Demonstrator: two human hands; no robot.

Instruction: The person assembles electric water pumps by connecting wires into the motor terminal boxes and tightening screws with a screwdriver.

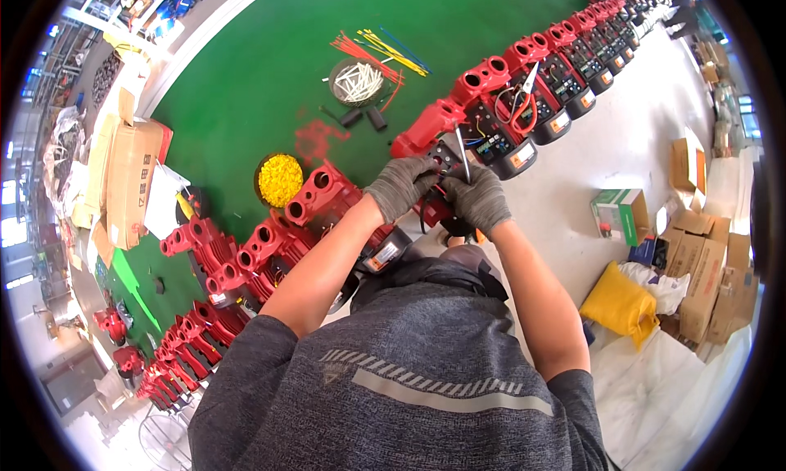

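Both my hands wear grey gloves and meet over a red pump (pixel 427 129) with a black terminal box (pixel 444 156) in front of me. My left hand (pixel 401 186) has its fingers bent and pressed against the left side of that box. From the right, my right hand (pixel 481 201) is closed round a slim metal tool (pixel 463 153), whose shiny shaft points away from me. Its handle and my right fingertips are largely hidden. Just right of it stands another red pump with an uncovered box of wires (pixel 490 137). Red-handled scissors (pixel 524 106) rest on the pumps beyond.
Red pumps (pixel 327 194) line the green table (pixel 246 86) both ways. A bowl of yellow connectors (pixel 279 180), a bowl of white tubes (pixel 358 82), coloured cable ties (pixel 391 49) and black cylinders (pixel 377 117) lie there. Cartons (pixel 696 266) and a yellow sack (pixel 620 303) stand right.
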